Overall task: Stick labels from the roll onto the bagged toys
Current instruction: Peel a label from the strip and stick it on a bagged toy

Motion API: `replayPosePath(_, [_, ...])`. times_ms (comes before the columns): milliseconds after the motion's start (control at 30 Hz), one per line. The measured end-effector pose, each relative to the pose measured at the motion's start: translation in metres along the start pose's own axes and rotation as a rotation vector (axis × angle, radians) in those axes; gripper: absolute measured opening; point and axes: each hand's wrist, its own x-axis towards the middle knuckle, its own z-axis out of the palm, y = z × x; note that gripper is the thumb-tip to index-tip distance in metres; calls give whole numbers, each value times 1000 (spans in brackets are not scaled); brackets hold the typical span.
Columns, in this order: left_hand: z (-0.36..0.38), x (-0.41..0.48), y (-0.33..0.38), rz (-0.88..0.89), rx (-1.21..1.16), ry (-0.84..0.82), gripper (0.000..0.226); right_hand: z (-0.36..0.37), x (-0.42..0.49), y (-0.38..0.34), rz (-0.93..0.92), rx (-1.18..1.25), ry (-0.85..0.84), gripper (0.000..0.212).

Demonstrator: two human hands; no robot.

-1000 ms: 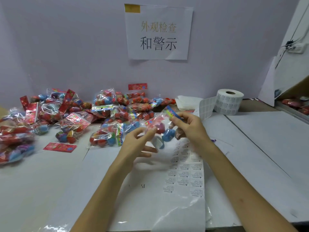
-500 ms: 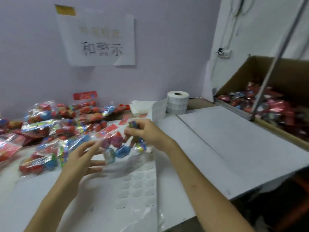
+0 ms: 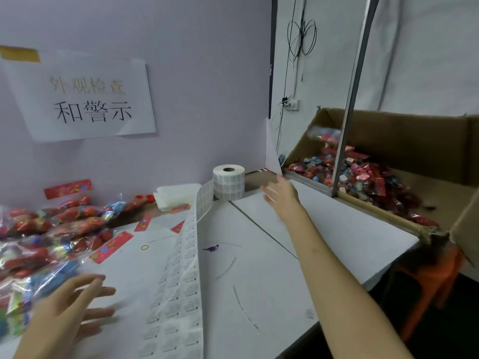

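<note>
Half a second ago both hands were gripping one clear plastic bag of red and blue toys; now neither hand is holding anything. The right hand [image 3: 281,196] is reaching out flat towards the open brown cardboard box [image 3: 414,141], with its fingers [image 3: 269,193] straight and spread apart. Beyond those fingertips, over the near corner of the box, a blurred colourful shape is hanging in the air; it is probably the bagged toy [image 3: 321,133] in mid-flight, though the smear is too soft to be sure. Below it, the heap of red bags in the box [image 3: 363,174] is lying well past the fingers.

The left hand [image 3: 67,304] is hovering low with its fingers [image 3: 96,283] loosely extended and parted, clamped on nothing. The pile of clear bags of red and blue toys [image 3: 46,229] is lying just beyond and to the outer side of its fingers. The long white strip of printed labels [image 3: 186,281] is running past their tips on the inner side, up to the white label roll [image 3: 229,185], which is standing just inside the right hand's fingers.

As a judgement, one bag is leaving the cycle as finished, and the left hand is placed to be picking up the next bag from the pile.
</note>
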Motion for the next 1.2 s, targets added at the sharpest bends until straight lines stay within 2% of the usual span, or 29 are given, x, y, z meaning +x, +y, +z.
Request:
replayPosePath(67, [4,0,-2,17,63,43,20,-4,-10,9,-12,-158,-3,36])
replayPosePath(133, [9,-4,-4,69,133,-7,9,-3,-17,20,-34,-245,-37,34])
replayPosePath(233, [12,-4,-1,139,317,-66,12,21,-35,18,-90,-334,-112,30])
replayPosePath(333, [14,-7,9,162,534,-187,11,55,-62,19,-155,-417,-263,23])
replayPosePath(433, [18,-8,24,197,610,-232,12,90,-85,17,-217,-507,-429,20])
replayPosePath(500, [15,-6,26,288,687,-177,12,115,-102,24,-243,-591,-560,20])
replayPosePath(567, [10,1,25,432,819,-50,11,137,-117,39,-264,-692,-679,18])
replayPosePath(633, [4,12,21,535,981,39,22,156,-128,62,-287,-808,-764,19])
replayPosePath(700, [0,25,14,558,1111,46,36,171,-136,87,-298,-916,-806,26])
replayPosePath(767, [-2,34,4,523,1143,20,46,183,-141,114,-289,-1028,-845,33])
replayPosePath(900, [-2,45,-19,390,1115,-73,47,198,-150,165,-289,-1276,-978,57])
replayPosePath(1100, [-5,48,-25,348,1037,-109,48,234,-171,219,-294,-1411,-1115,83])
replayPosePath(1200, [-6,46,-27,293,1054,-127,55,243,-176,237,-387,-1585,-1142,89])
